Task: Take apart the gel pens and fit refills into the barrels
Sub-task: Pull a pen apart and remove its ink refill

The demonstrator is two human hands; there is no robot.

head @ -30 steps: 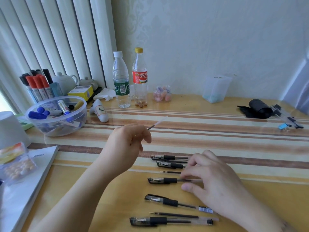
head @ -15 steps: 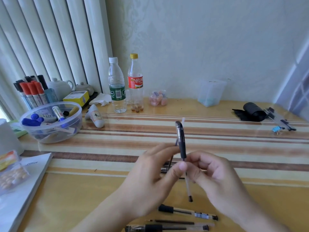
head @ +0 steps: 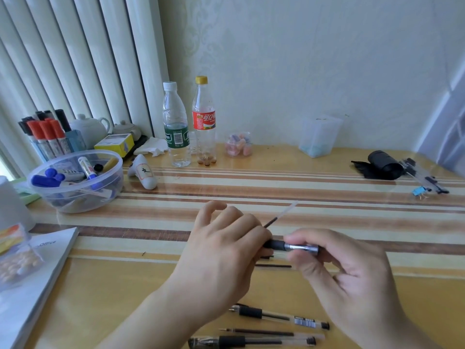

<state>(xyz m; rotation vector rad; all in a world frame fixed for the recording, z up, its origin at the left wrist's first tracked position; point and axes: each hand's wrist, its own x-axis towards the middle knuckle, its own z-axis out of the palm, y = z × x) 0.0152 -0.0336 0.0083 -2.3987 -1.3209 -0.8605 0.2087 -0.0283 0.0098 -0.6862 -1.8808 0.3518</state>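
Both hands hold one black gel pen (head: 293, 246) level above the table's middle. My left hand (head: 224, 250) grips its black grip end and also keeps a thin refill (head: 279, 217) that sticks out up and to the right. My right hand (head: 334, 270) pinches the pen's clear barrel from the right. Under the hands lie more pen parts, mostly hidden; a loose refill (head: 274, 266) shows between them. Near the front edge lie an uncapped pen (head: 279, 316), another refill (head: 261, 331) and a capped pen (head: 251, 341).
A clear tub of markers (head: 75, 182) stands at the left, a booklet (head: 32, 280) and a bag of pills at the near left. Two bottles (head: 187, 127) stand at the back. A black roll (head: 380, 164) and more pens lie far right.
The pen was held upright between both hands; now it lies level, its barrel to the right. The refill stays in my left hand.
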